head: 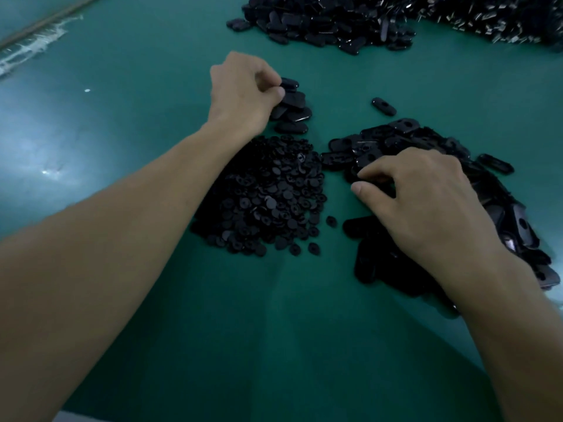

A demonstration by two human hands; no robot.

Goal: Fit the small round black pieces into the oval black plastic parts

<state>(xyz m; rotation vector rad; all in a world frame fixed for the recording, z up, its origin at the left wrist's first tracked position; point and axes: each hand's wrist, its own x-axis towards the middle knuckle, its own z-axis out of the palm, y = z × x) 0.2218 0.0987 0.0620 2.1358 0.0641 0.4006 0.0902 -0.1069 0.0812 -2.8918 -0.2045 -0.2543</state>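
A heap of small round black pieces (268,196) lies in the middle of the green table. To its right spreads a pile of oval black plastic parts (405,138). My right hand (426,202) lies on that pile, fingers curled down among the ovals; whether it grips one is hidden. Beyond the round heap sits a small stack of oval parts (294,112). My left hand (243,92) reaches over it, fingers and thumb pinching the top oval part (289,85).
A single oval part (384,106) lies apart between the piles. A large mound of black parts (335,22) fills the far edge, with shinier pieces (499,22) at the far right. The green table surface (274,330) stretches towards me.
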